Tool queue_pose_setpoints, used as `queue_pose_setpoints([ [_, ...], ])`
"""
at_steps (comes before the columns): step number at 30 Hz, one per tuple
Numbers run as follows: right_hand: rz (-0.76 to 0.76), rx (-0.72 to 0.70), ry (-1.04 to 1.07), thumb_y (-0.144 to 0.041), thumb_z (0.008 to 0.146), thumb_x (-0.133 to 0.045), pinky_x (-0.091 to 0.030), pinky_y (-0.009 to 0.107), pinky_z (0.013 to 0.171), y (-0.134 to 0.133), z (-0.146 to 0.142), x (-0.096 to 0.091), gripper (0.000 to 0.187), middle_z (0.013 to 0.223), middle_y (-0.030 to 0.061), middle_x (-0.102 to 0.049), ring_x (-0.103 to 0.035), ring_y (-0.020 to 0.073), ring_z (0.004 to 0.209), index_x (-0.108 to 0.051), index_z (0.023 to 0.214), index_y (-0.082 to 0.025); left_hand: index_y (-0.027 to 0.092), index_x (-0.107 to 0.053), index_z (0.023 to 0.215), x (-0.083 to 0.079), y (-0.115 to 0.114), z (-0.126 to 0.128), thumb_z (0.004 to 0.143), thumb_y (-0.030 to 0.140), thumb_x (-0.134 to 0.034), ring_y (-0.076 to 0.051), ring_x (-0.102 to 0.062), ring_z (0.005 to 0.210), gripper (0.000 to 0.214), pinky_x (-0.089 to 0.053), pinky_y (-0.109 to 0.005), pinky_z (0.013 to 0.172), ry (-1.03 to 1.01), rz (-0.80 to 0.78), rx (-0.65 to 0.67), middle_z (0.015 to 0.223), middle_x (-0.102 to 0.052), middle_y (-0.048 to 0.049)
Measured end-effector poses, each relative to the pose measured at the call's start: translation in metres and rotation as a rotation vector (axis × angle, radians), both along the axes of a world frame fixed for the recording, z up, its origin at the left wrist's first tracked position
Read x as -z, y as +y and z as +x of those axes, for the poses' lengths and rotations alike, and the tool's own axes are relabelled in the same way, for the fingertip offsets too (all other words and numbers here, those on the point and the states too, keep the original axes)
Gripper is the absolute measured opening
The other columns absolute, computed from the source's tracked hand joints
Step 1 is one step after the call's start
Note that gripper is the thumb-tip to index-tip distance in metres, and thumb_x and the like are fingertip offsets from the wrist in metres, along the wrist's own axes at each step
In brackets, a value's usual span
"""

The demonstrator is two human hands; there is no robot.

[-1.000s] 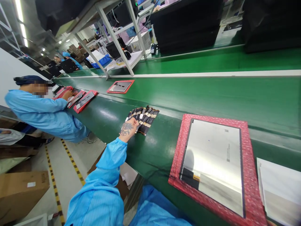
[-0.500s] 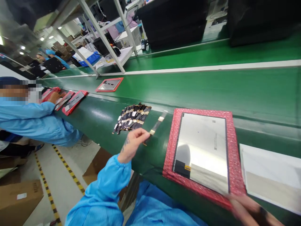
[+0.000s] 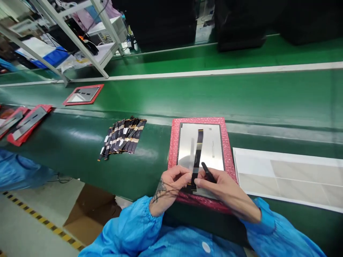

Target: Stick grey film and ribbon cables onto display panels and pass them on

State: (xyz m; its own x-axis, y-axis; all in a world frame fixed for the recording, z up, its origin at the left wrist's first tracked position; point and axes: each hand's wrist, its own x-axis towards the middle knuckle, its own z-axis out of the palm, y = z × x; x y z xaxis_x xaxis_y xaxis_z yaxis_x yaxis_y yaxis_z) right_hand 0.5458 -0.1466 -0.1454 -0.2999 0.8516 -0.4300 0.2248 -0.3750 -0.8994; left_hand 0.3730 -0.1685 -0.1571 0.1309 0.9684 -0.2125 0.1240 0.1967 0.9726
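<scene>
L hand (image 3: 171, 186): thumb and forefinger drawn narrow, apparently pinching the lower end of a dark flex strip (image 3: 198, 151) from its L side. R hand (image 3: 223, 187): holding a black pen-like tool (image 3: 209, 172), tip pointing up and L; R thumb and fingertip also close in at the strip's lower end, opp. the L.

Strip loc.: over the silvery panel (image 3: 217, 142), running lengthwise, upper end free of both hands. Reflection beside it suggests the upper part stands off the surface. Panel rests on a red padded sheet (image 3: 174, 146) on the green bench (image 3: 155, 171). Lower-end contact w/ panel is masked by fingers; can't confirm whether strip and panel are joined there.

Adjacent: pile of similar strips (image 3: 122, 137) to the L, apart from the panel; white sheets (image 3: 253, 162) just R of the red sheet.

Handling notes (judgement): grip strip by its edges, fingers off the gold end contacts. Keep the lower end square to the panel edge before any pressure; press straight down, no twist. Support the free length so it doesn't lever on the held end. Keep tool tip clear of the panel face, as a scratch is the likely defect. Avoid sharp creases in the strip. Steady the panel w/ light side contact only; don't lean on it.
</scene>
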Motion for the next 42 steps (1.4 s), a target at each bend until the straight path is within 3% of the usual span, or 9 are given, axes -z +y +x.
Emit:
queue_pose_setpoints([
  [5,0.083,-0.038,-0.194,-0.050,0.078,-0.053,-0.034,0.032,0.060,0.008,0.009,0.009,0.029,0.065,-0.0003,-0.050,-0.048,0.0207,0.066,-0.051,0.067,-0.023,0.020,-0.071,0.105,0.023,-0.020,-0.015,0.094,0.021,-0.051,-0.016,-0.060,0.080,0.022,-0.048,-0.027,0.072,0.517,0.589,0.063,0.085,-0.065,-0.0039],
  [9,0.147,-0.139,-0.325,-0.043,0.088,-0.044,-0.039,0.034,0.062,0.005,0.008,0.010,0.026,0.069,0.0021,-0.058,-0.054,0.0232,0.068,-0.054,0.074,-0.023,0.021,-0.068,0.117,0.031,-0.030,-0.017,0.093,0.019,-0.052,-0.017,-0.056,0.080,0.028,-0.047,-0.030,0.074,0.721,0.768,0.162,0.085,-0.062,-0.0035],
  [13,0.297,-0.186,-0.390,-0.031,0.091,-0.042,-0.046,0.037,0.073,0.002,0.004,0.015,0.020,0.090,0.0080,-0.062,-0.060,0.0252,0.083,-0.055,0.080,-0.022,0.021,-0.070,0.112,0.029,-0.030,-0.016,0.092,0.016,-0.054,-0.017,-0.055,0.081,0.026,-0.048,-0.029,0.075,0.767,0.806,0.176,0.085,-0.061,-0.0037],
  [16,0.391,-0.187,-0.510,-0.024,0.090,-0.041,-0.046,0.037,0.068,0.000,0.003,0.018,0.020,0.097,0.0106,-0.056,-0.059,0.0257,0.085,-0.054,0.075,-0.022,0.021,-0.071,0.110,0.029,-0.031,-0.017,0.093,0.016,-0.055,-0.016,-0.056,0.083,0.024,-0.050,-0.027,0.075,0.772,0.804,0.159,0.086,-0.062,-0.0041],
  [23,0.346,-0.104,-0.291,-0.023,0.090,-0.046,-0.049,0.034,0.070,-0.004,-0.002,0.022,0.019,0.091,0.0058,-0.053,-0.057,0.0218,0.083,-0.054,0.073,-0.022,0.019,-0.074,0.095,0.026,-0.037,-0.018,0.095,0.019,-0.054,-0.016,-0.059,0.080,0.020,-0.054,-0.025,0.074,0.792,0.778,0.130,0.082,-0.066,-0.0057],
  [30,0.333,-0.086,-0.302,-0.023,0.090,-0.045,-0.050,0.038,0.072,-0.010,-0.007,0.028,0.019,0.091,0.0055,-0.053,-0.056,0.0224,0.083,-0.055,0.073,-0.022,0.023,-0.076,0.093,0.023,-0.038,-0.021,0.092,0.027,-0.059,-0.018,-0.064,0.077,0.018,-0.057,-0.027,0.071,0.791,0.547,0.179,0.080,-0.070,-0.0058],
  [34,0.359,-0.069,-0.333,-0.023,0.089,-0.045,-0.050,0.038,0.071,-0.010,-0.009,0.026,0.019,0.090,0.0044,-0.054,-0.057,0.0222,0.081,-0.052,0.071,-0.023,0.021,-0.076,0.092,0.026,-0.039,-0.023,0.092,0.028,-0.059,-0.018,-0.065,0.078,0.017,-0.058,-0.028,0.072,0.786,0.505,0.178,0.082,-0.070,-0.0061],
  [42,0.337,-0.148,-0.388,-0.017,0.090,-0.043,-0.050,0.037,0.074,-0.008,-0.009,0.018,0.020,0.095,0.0063,-0.054,-0.058,0.0217,0.084,-0.053,0.074,-0.022,0.021,-0.075,0.096,0.027,-0.037,-0.021,0.095,0.023,-0.053,-0.017,-0.062,0.079,0.023,-0.056,-0.028,0.071,0.805,0.674,0.184,0.081,-0.067,-0.0060],
])
